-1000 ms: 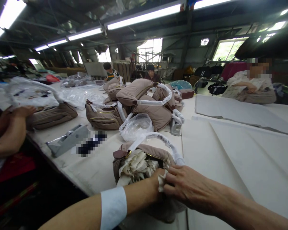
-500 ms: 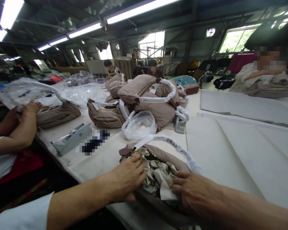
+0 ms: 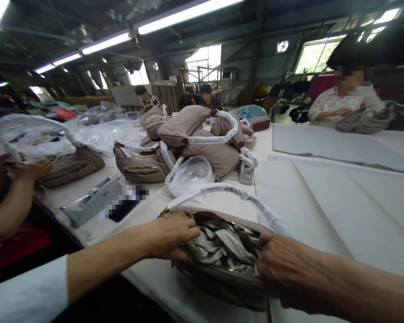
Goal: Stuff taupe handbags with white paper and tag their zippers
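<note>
In front of me a taupe handbag (image 3: 218,280) stands unzipped at the table's near edge. Crumpled paper stuffing (image 3: 222,244) fills its opening. Its handle (image 3: 237,193) arches up behind, wrapped in white film. My left hand (image 3: 175,235) grips the bag's left end, fingers over the rim and thumb at the near side. At the opposite end my right hand (image 3: 279,262) is closed on the rim, its fingertips partly hidden inside the mouth. Both hands hold the bag's mouth apart.
A heap of taupe handbags (image 3: 188,130) lies behind, with a clear plastic bag (image 3: 191,175) before it. Left are a grey tape dispenser (image 3: 96,202), a phone (image 3: 126,206) and a co-worker's hands (image 3: 30,172) on another bag. White sheets (image 3: 340,211) cover the right side.
My hands have moved from the paper to the bag's two ends. The stuffing sits lower inside and the mouth is wider. The view has shifted slightly right.
</note>
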Motion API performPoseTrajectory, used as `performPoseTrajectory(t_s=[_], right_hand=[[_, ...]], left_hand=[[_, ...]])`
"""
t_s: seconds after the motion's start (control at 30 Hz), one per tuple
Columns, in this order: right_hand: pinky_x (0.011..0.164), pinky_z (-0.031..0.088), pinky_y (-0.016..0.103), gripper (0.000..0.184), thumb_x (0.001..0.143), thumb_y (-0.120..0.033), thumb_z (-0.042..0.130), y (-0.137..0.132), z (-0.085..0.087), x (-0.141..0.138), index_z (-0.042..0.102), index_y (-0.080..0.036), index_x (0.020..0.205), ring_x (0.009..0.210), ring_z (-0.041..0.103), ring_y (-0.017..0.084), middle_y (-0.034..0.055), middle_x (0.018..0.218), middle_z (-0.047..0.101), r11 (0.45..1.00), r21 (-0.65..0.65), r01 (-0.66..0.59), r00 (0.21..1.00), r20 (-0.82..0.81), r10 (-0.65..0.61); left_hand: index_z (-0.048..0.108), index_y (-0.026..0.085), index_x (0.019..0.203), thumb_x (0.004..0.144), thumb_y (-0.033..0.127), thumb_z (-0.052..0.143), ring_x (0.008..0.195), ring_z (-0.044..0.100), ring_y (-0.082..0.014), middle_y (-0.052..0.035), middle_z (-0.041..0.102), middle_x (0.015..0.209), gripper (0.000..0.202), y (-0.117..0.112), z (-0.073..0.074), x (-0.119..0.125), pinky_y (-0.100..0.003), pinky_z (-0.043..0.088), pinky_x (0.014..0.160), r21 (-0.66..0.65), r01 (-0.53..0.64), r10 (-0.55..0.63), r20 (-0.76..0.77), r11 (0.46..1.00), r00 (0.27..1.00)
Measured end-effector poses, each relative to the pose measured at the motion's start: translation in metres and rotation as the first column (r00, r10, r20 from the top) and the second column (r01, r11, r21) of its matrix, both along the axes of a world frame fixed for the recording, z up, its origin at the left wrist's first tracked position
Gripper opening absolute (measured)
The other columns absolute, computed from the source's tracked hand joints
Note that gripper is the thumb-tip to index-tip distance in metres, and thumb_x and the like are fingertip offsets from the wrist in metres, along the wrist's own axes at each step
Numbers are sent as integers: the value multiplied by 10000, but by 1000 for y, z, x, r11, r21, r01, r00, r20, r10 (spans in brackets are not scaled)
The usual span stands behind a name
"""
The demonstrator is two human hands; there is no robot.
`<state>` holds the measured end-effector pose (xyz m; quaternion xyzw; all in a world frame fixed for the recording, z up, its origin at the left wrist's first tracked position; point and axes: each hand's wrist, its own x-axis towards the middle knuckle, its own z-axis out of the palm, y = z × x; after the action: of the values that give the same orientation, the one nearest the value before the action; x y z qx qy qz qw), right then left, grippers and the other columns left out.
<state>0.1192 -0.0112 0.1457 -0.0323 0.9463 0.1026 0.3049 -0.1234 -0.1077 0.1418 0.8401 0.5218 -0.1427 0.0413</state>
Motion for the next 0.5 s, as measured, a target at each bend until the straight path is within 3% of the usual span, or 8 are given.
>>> performPoseTrajectory(t_s=[0.07,0.13,0.17,0.27,0.37,0.43,0.5], right_hand=[[580,348,332,280,628,-279,740,11,-8,9,636,-154,856,516,554,186,28,607,655,998,-52,32,995,-97,-37],[594,358,336,429,596,-299,782,15,-14,13,595,-168,959,527,569,198,17,630,665,998,-56,34,991,-128,-40],[594,365,339,459,586,-303,796,15,-16,13,585,-175,973,536,576,204,15,636,667,998,-53,27,992,-119,-33],[590,393,342,441,583,-289,810,8,-16,7,588,-192,951,574,595,219,17,654,668,999,-35,22,993,-114,-26],[595,421,352,369,590,-209,795,-1,-12,-3,624,-204,918,551,594,215,19,675,678,1000,-23,1,998,-70,-2],[610,438,369,289,605,-202,783,-8,-11,-8,662,-198,867,542,598,223,36,684,688,999,-24,-22,999,44,23],[642,444,382,152,683,-190,722,-13,-16,-6,693,-177,832,541,605,226,70,697,699,999,21,-37,995,95,34]], left_hand=[[569,159,1048,802,364,624,1012,571,-248,-121,630,1066,325,-15,9,-11,-395,456,891,301,146,-203,167,942,965],[561,145,1020,863,287,553,984,561,-223,-112,628,1039,211,-31,12,-18,-383,431,903,476,198,-293,134,857,947],[572,144,980,880,235,524,927,571,-207,-99,640,987,143,-38,11,-20,-361,441,868,504,214,-297,89,837,951],[604,135,939,892,88,438,866,586,-190,-80,668,937,179,-49,-4,-21,-321,451,823,527,244,-277,-18,814,961],[624,106,948,883,61,422,894,596,-220,-96,679,943,216,-41,-27,-11,-358,446,855,585,253,-253,-84,770,964],[632,93,929,882,71,417,838,612,-228,-111,682,884,221,-27,-40,1,-389,451,848,530,270,-227,-146,804,963],[635,60,949,889,137,436,803,628,-249,-152,685,856,222,-13,-48,14,-431,445,862,383,229,-161,-204,895,966]])
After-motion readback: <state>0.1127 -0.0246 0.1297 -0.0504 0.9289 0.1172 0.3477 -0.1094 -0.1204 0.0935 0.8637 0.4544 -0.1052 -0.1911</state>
